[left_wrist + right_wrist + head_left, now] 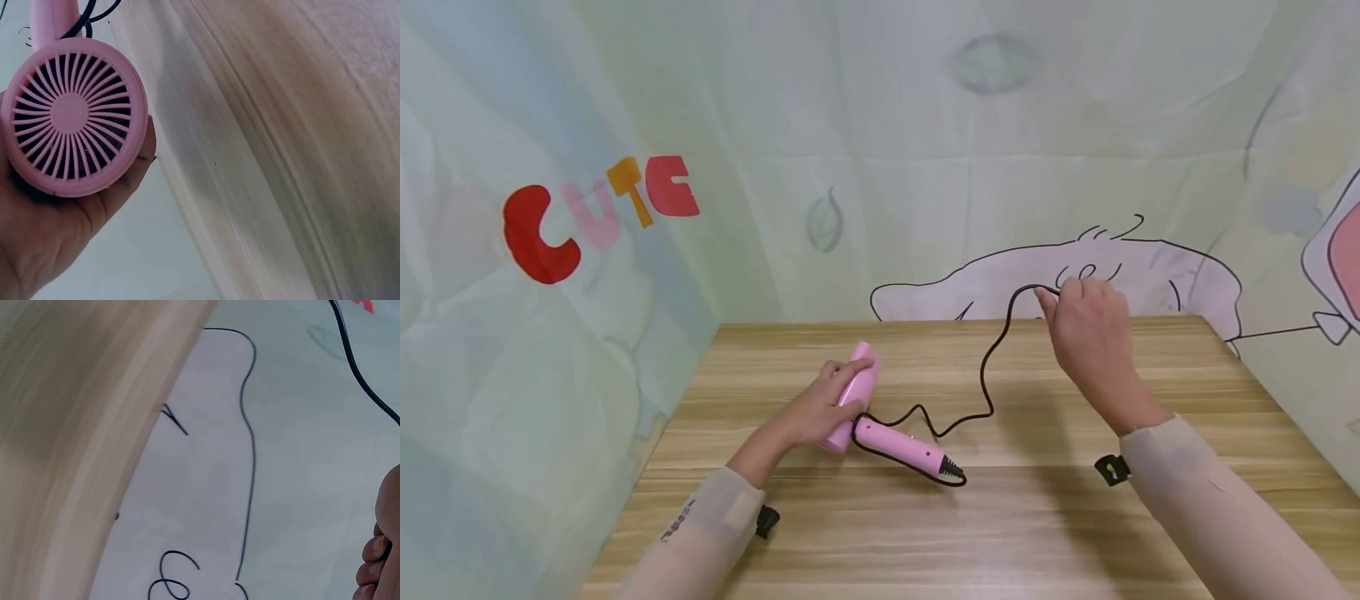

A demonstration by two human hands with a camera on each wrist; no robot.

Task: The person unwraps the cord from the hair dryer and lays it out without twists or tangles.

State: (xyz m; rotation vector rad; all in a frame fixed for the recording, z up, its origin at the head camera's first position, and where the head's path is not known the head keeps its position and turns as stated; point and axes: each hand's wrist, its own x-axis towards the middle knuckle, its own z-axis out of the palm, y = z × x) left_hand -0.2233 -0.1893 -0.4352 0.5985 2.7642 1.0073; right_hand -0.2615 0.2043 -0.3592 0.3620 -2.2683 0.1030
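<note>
A pink hair dryer [898, 445] is at the left-middle of the table in the head view, its handle pointing right and toward me. My left hand [820, 407] grips its barrel from above, fingers on the far side. The left wrist view shows the round slatted air intake [70, 114] with the palm behind it. A black cord [983, 379] leaves the handle's end, passes along and around the handle, then rises in bends to my right hand [1096, 333]. That hand is raised at the far right with curled fingers holding the cord; what lies inside the fist is hidden.
The wooden table [760, 533] ends at a hanging fabric backdrop [850, 125] with cartoon drawings. Another sheet bearing the coloured letters CUTE [538, 237] hangs on the left. Dark wrist straps [1111, 470] show at the sleeves.
</note>
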